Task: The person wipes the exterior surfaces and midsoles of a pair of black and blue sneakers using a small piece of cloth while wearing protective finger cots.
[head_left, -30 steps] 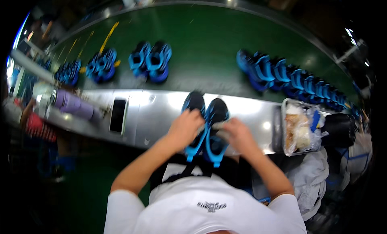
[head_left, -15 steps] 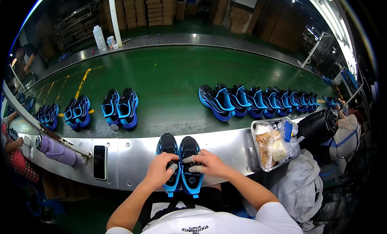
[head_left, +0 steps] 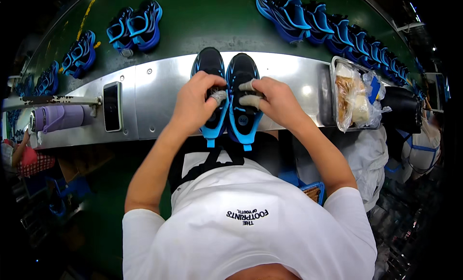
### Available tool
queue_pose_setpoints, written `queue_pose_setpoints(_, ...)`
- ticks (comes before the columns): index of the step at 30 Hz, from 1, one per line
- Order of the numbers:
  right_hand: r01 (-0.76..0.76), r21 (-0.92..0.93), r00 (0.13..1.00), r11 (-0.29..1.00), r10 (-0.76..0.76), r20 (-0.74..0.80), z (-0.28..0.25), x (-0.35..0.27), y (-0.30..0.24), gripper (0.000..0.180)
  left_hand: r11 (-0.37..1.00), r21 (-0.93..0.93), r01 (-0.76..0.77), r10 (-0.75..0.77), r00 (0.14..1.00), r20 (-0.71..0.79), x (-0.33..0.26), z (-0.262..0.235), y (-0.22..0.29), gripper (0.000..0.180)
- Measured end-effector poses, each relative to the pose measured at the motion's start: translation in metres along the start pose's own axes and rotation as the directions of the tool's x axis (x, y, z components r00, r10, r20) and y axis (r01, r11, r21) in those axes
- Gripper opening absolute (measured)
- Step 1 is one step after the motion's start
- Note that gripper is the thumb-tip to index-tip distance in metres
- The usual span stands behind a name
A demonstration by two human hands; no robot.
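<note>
On the shiny metal bench (head_left: 166, 92), head view: blk pair w/ bright blue trim, L shoe (head_left: 208, 64) & R shoe (head_left: 241, 68), side by side in front of the person, toes pointing away, blue heel loops toward the body at the bench's close edge. L hand (head_left: 195, 99) sits over the L shoe's lace area, fingers bent, thumb in a grey cover (head_left: 219, 96); tips partly hidden, so can't tell if they pinch anything. R hand (head_left: 277, 100) is over the R shoe's lace area, two digits in pale covers (head_left: 250, 101) w/ a gap btwn them; can't tell whether it grips a lace. Round mark shows inside R shoe.

L side of bench: phone (head_left: 112, 106), dark screen up; farther L a purple bottle (head_left: 65, 117), just beside a worn metal bar (head_left: 53, 102); can't tell if bottle's upright or lying. R side: metal tray (head_left: 333, 80) w/ clear plastic bags (head_left: 359, 94) in it; crumpled white bag (head_left: 369, 159) below. Beyond the bench, green surface (head_left: 212, 19) carries more blk/blue footwear: one pair (head_left: 144, 27) up L, others farther L, plus a long row (head_left: 333, 34) up R. White tee (head_left: 241, 198) fills lower centre.
</note>
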State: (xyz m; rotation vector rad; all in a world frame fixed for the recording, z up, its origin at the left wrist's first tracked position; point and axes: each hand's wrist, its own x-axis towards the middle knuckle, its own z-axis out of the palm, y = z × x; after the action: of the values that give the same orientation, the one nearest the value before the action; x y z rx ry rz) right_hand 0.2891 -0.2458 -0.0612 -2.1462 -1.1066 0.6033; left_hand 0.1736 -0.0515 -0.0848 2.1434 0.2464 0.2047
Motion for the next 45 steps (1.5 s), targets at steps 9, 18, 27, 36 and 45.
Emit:
queue_pose_setpoints(9,0.147,0.001,0.988,0.989,-0.146,-0.052,0.005,-0.006,0.0,0.03,0.993,-0.118,-0.013,0.029,0.99,0.135,-0.009,-0.01,-0.001,0.042)
queue_pose_setpoints(18,0.04,-0.005,0.999,0.999,-0.04,-0.002,0.002,-0.001,-0.002,0.034,0.987,-0.162,0.011,-0.002,0.998,0.057,-0.003,-0.008,-0.002,0.039)
queue_pose_setpoints(27,0.323,0.182,0.945,0.929,-0.328,0.002,0.001,-0.001,0.016,0.044,0.991,-0.11,0.079,-0.075,0.996,0.042,-0.009,-0.006,-0.002,0.034)
queue_pose_setpoints(36,0.118,0.132,0.982,0.984,-0.096,-0.164,0.018,-0.002,0.004,0.038,0.996,-0.065,0.063,-0.064,0.998,-0.022,-0.008,0.0,-0.003,0.033)
queue_pose_setpoints(45,0.145,-0.013,0.968,0.989,-0.144,-0.207,0.017,-0.006,0.007,0.049,0.928,-0.298,0.222,-0.179,0.97,0.166,-0.01,-0.008,-0.007,0.033)
